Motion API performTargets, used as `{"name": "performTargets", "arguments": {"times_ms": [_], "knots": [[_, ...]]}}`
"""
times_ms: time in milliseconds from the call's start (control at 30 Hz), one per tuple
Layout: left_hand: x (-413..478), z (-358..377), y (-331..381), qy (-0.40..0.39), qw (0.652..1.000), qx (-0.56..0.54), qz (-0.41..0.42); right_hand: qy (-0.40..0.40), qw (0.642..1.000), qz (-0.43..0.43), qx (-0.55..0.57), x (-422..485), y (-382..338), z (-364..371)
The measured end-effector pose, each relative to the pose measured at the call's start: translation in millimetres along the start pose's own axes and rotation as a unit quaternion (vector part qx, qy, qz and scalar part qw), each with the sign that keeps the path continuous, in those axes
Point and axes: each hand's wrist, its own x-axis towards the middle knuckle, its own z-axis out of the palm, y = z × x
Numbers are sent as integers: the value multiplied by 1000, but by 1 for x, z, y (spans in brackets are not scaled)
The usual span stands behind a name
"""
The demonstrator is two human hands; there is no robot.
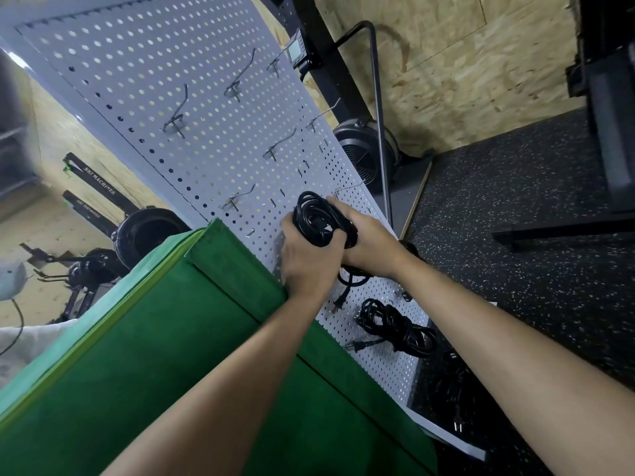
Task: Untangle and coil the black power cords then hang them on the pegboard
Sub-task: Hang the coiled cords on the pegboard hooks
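L hand (309,266) + R hand (369,240) grip coiled cord (318,218) | just below hook (347,190), near pegboard (154,80) right edge | green bin (171,338) close beside L hand

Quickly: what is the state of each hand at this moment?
Left hand: closed, gripping the coiled black cord from below.
Right hand: closed, gripping the same coil from its right side.

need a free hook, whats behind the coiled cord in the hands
The grey pegboard, with a bare hook just above the right hand. The left hand and right hand grip the coiled cord; the board directly behind them is covered.
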Motion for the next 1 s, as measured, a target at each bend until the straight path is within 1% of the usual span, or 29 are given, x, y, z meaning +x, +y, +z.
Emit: {"name": "performTargets", "arguments": {"times_ms": [167, 267, 433, 533, 600, 700, 767, 900, 1000], "knots": [[0, 2, -1, 8, 1000, -5, -3, -29, 999, 16, -1, 10, 4, 6], [4, 5, -6, 23, 1000, 12, 2, -44, 999, 26, 0, 12, 7, 13], [6, 8, -11, 31, 999, 17, 16, -28, 999, 12, -10, 13, 5, 22], [-1, 4, -10, 48, 995, 41, 77, -21, 1000, 10, -9, 3, 9, 19], [-11, 1, -6, 47, 986, 80, 140, -15, 999, 19, -21, -9, 13, 9], [-27, 3, -5, 31, 947, 157, 280, -11, 998, 36, -56, -26, 20, -7], [-35, 12, -8, 22, 921, 169, 350, -6, 996, 51, -75, -39, 25, -21], [-49, 35, -13, -1, 914, 129, 384, 15, 992, 81, -94, -61, 39, -51], [-60, 56, -18, -71, 919, 107, 373, 42, 989, 90, -112, -75, 50, -68]]}}
